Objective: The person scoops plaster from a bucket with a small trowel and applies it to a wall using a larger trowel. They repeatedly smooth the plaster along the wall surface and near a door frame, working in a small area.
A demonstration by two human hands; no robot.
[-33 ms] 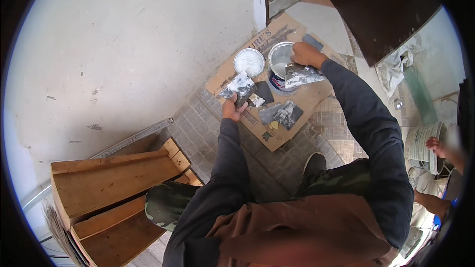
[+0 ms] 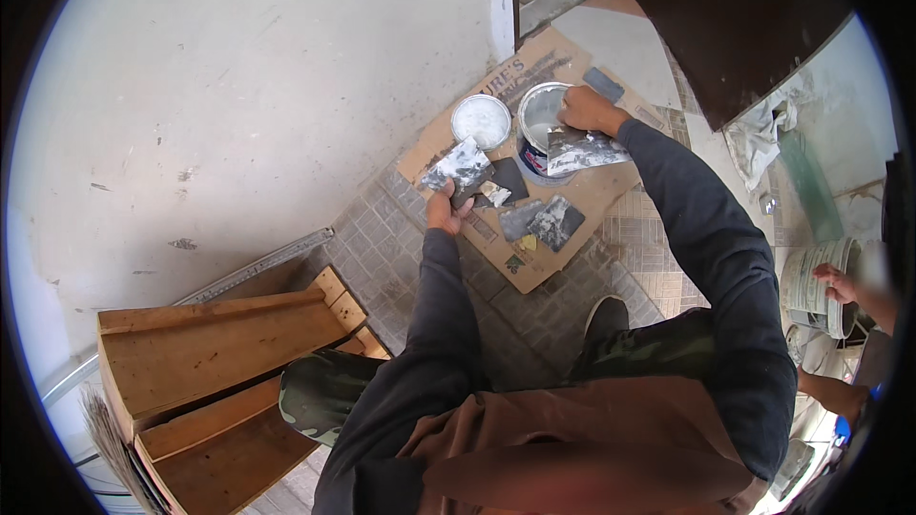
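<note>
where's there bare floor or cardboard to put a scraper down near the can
The cardboard sheet is bare along its right edge, below the right hand. Tiled floor lies bare between the cardboard and the wooden steps. It is crowded around the open can, its lid and the scrapers by the left hand.

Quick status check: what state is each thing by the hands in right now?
Paint can: open, upright on the cardboard.
Lid: off, lying flat beside the can.
Putty knife: in the right hand, blade smeared white, at the can's rim.
Scraper plate: in the left hand, smeared white.
</note>
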